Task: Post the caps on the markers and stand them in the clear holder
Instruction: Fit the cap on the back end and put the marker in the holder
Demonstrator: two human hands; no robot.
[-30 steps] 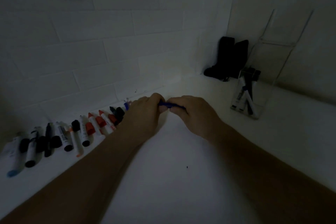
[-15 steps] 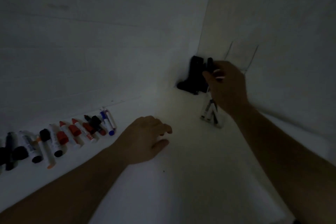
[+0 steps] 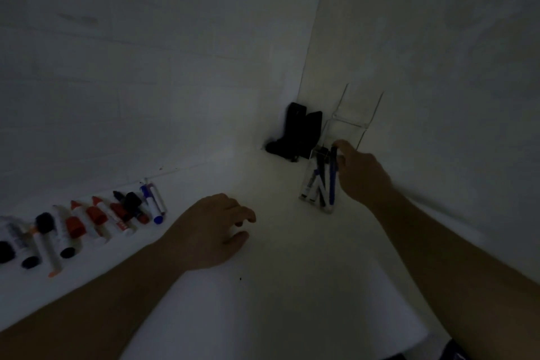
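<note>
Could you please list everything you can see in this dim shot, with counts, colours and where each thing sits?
clear holder: one, transparent, standing on the table near the right wall, by the corner.
markers in the holder: several, dark and white; exact count unclear in the dim light.
blue marker: one, upright in the holder, at the right hand's fingertips.
row of markers and caps: roughly a dozen, red, black, blue and white, lying along the back wall at left.
black object: one, in the corner behind the holder; I cannot tell what it is.
table: one, white.
left hand: fingers loosely curled, holding nothing, over the table.
right hand: at the holder; whether its grip is on the blue marker is unclear.
</note>
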